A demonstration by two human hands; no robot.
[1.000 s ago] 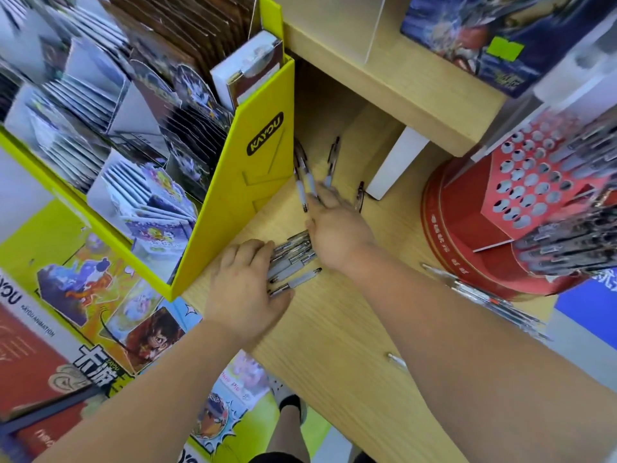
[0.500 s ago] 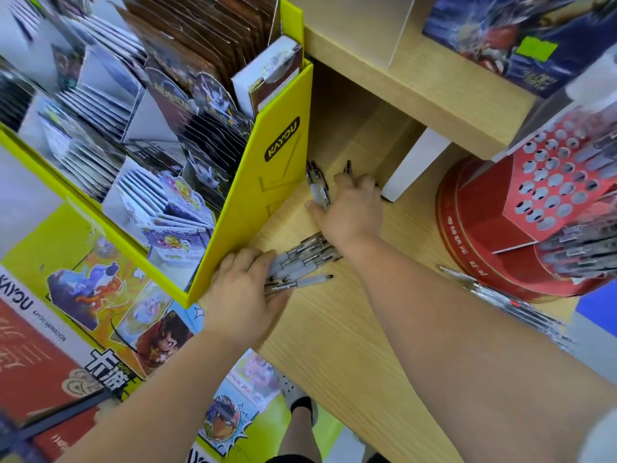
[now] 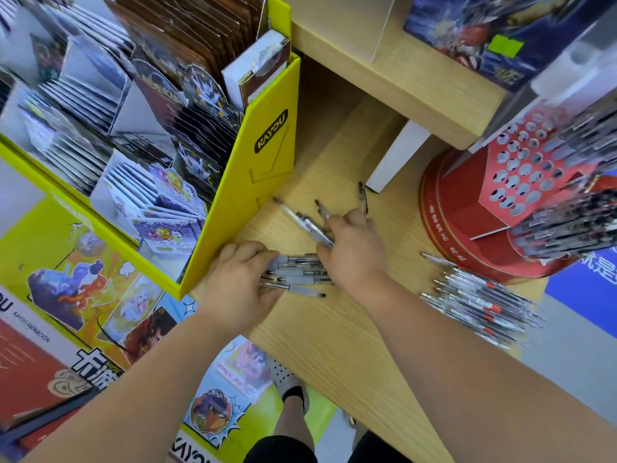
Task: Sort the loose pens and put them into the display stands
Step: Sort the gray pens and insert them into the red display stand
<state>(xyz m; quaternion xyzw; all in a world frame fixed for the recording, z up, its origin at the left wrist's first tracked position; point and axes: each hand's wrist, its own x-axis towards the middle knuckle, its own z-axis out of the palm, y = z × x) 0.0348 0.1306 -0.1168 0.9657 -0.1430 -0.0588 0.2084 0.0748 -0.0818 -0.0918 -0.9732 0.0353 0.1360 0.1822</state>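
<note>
Several clear plastic pens with dark tips (image 3: 302, 222) fan out to the far left from the curled fingers of the right hand (image 3: 354, 252), which grips them around their middles. One more thin pen (image 3: 362, 198) pokes out on the far side of those fingertips, and I cannot tell whether the hand holds it too.

Just to the left, the left hand (image 3: 240, 282) curls its fingers over one end of a flat bundle of clear plastic pens (image 3: 297, 275), thumb on the near side. It holds the bundle together where the pens lie side by side on the pale wooden shelf top (image 3: 334, 355). The bundle's other ends run under the right palm, so the two hands sit close together with the pens between them.

On the far left of the left hand's knuckles stands a tall yellow cardboard card display (image 3: 263, 168) marked KAYOU, its corner just beside that hand and its pockets full of card packs. A small white block (image 3: 394, 158) stands on the far side of the right hand.

To the right, well apart from both hands, a round red pen display stand (image 3: 467, 208) rests on the shelf top. Its slanted panel is dotted with round holes — many bare, others on its right filled with pens. At the near foot of the stand lies a loose heap of clear pens with red marks (image 3: 480, 305), blurred at its near edge
</note>
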